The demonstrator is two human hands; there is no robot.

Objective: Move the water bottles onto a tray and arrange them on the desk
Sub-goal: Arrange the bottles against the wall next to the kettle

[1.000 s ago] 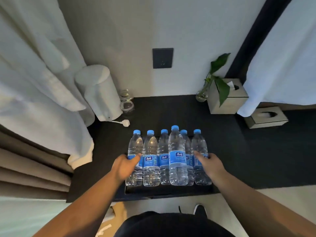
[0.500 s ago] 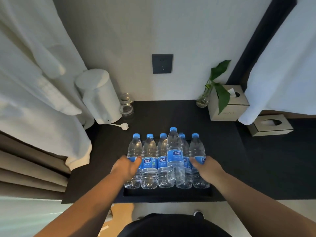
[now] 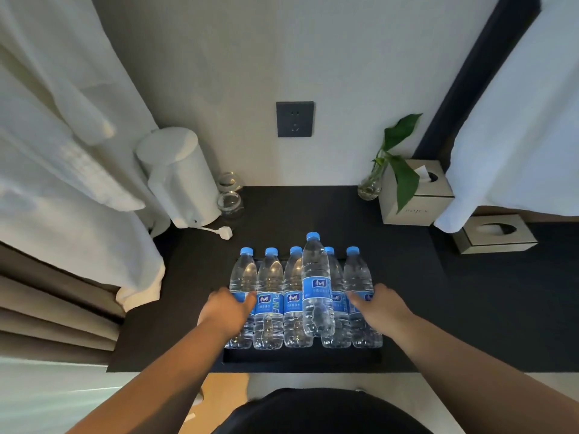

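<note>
Water bottles (image 3: pixel 294 305), six of them with blue caps, stand packed in a row on the black tray (image 3: pixel 300 360), right at the near edge of the dark worktop (image 3: pixel 470 308). The left hand (image 3: pixel 227 310) clasps the leftmost bottle (image 3: pixel 242 274), thumb laid across its blue label. The right hand (image 3: pixel 380 305) grips the rightmost bottle (image 3: pixel 357 274) from the other side. So the hands are apart, with the whole row between them. The fourth bottle (image 3: pixel 315 277) sits higher than its neighbours, base above theirs, and overlaps the fifth.

Behind the row on the left, a white plug (image 3: pixel 225 232) lies on the worktop, its cord running back to a white kettle (image 3: pixel 178 180) in the far left corner. Two glass jars (image 3: pixel 230 200) stand just beside the kettle. Far right, a green cutting in a glass vase (image 3: pixel 369 189) stands beside a square tissue box (image 3: pixel 413 195), with a flat tissue box (image 3: pixel 495 234) further right. Up on the wall is a dark socket (image 3: pixel 294 119). White fabric (image 3: pixel 62 151) hangs on the left.
</note>
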